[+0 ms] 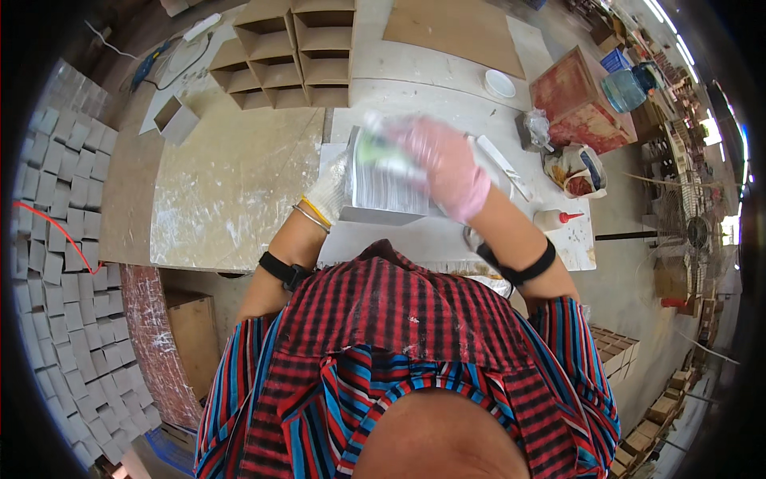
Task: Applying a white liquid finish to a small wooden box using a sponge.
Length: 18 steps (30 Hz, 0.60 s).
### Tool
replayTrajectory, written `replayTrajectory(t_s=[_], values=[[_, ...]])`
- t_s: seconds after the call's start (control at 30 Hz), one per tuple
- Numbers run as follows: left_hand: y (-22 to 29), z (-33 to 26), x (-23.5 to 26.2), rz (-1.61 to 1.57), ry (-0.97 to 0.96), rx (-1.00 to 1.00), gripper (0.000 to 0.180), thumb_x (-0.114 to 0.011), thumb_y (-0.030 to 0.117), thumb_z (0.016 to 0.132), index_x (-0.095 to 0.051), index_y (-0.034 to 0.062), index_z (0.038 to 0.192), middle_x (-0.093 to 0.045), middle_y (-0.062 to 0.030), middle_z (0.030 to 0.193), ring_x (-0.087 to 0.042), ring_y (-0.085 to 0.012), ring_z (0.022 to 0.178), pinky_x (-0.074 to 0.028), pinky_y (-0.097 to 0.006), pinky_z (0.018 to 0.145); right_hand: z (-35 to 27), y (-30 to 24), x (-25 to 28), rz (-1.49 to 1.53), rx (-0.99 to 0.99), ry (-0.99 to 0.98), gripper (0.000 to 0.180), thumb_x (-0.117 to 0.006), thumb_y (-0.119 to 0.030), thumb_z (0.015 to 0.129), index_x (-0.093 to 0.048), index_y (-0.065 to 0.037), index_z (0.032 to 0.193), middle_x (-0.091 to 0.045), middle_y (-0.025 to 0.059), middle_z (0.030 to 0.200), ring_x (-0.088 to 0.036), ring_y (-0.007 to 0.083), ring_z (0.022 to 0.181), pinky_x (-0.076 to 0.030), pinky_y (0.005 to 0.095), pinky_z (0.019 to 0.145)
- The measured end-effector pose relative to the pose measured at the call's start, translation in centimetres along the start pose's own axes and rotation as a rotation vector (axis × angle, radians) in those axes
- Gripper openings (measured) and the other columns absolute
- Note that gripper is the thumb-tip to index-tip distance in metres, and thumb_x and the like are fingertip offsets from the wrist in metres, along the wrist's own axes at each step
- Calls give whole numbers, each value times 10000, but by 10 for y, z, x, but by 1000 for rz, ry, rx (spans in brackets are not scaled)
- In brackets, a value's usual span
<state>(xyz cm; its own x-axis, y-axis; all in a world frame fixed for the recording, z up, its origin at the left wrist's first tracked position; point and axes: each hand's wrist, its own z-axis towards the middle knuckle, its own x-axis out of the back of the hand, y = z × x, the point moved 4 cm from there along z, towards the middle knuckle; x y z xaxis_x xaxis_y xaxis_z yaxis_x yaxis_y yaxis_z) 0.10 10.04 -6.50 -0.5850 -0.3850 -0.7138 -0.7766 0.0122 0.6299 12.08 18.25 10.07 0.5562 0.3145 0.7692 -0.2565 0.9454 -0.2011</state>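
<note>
In front of me on the worktable (239, 207) is a grey-white box-shaped piece (391, 188); fine vertical lines cover the face toward me, and a plain grey strip (383, 215) runs along its near edge. My left hand (329, 194), in a white knit glove, grips its left side, the fingertips partly hidden. Over its upper right is my right hand (447, 164) in a pink glove, smeared by motion. Its curled fingers appear closed on a blurred white and green thing (375, 148), whose kind I cannot make out.
Brown cardboard compartments (303, 72) and a small grey box (175, 120) stand at the far left. To the right are a red-tipped glue bottle (550, 219), a white strip (503, 166), a white tub (499, 84) and a reddish cabinet (578, 100). Stacked white boxes (80, 319) line the left.
</note>
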Motion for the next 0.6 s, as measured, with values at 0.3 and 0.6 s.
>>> replayTrajectory(t_s=[0.3,0.6], values=[[5,-14,-36,35,-10,39,357,-530,309,861,-539,34,1090,-605,-65,979,-593,-170,866,-489,-294,786,10,53,-8,-83,-284,-97,417,-608,-190,781,-503,-155,1183,-582,88,1024,-570,264,923,-464,343,793],[8,-7,-30,-411,-258,-125,315,-386,186,900,-491,5,1135,-549,-146,1106,-526,-258,1033,-421,-373,913,-33,89,15,815,-874,454,333,-599,-104,798,-532,-8,1110,-612,102,981,-578,142,881,-456,256,770]])
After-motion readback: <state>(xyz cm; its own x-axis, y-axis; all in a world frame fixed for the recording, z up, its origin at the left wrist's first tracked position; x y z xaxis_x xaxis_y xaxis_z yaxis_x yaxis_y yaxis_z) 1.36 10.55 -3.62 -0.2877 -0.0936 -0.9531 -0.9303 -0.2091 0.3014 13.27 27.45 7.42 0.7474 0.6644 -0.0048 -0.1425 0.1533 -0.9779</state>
